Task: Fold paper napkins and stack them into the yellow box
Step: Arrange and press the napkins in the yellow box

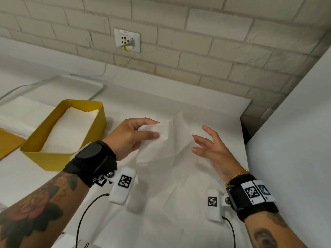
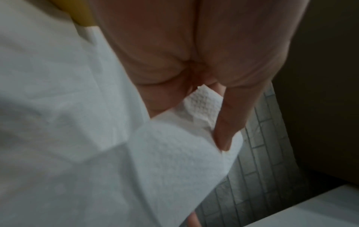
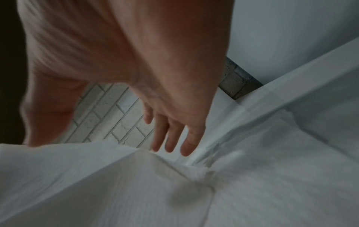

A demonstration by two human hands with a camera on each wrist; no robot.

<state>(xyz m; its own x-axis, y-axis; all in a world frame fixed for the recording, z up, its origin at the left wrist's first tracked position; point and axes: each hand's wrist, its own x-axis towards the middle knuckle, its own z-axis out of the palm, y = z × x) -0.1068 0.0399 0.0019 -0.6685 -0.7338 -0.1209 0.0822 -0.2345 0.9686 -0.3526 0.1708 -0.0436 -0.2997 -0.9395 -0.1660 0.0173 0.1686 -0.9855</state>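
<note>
A white paper napkin [image 1: 166, 140] hangs creased above the table, its left corner pinched by my left hand [image 1: 143, 131] between thumb and fingers. In the left wrist view the napkin [image 2: 174, 153] bunches under my thumb. My right hand [image 1: 204, 142] is open beside the napkin's right edge, fingers spread and straight, holding nothing. In the right wrist view those fingers [image 3: 170, 138] hover just over the napkin [image 3: 136, 184]. The yellow box [image 1: 44, 154] stands at the left with folded napkins [image 1: 69, 129] stacked inside.
A pile of flat napkins [image 1: 23, 111] lies on a white tray [image 1: 93, 86] behind the box. A yellow lid [image 1: 9, 142] is at the far left. A brick wall [image 1: 197, 59] with a socket [image 1: 127, 40] runs behind; a white panel [image 1: 295, 140] closes the right side.
</note>
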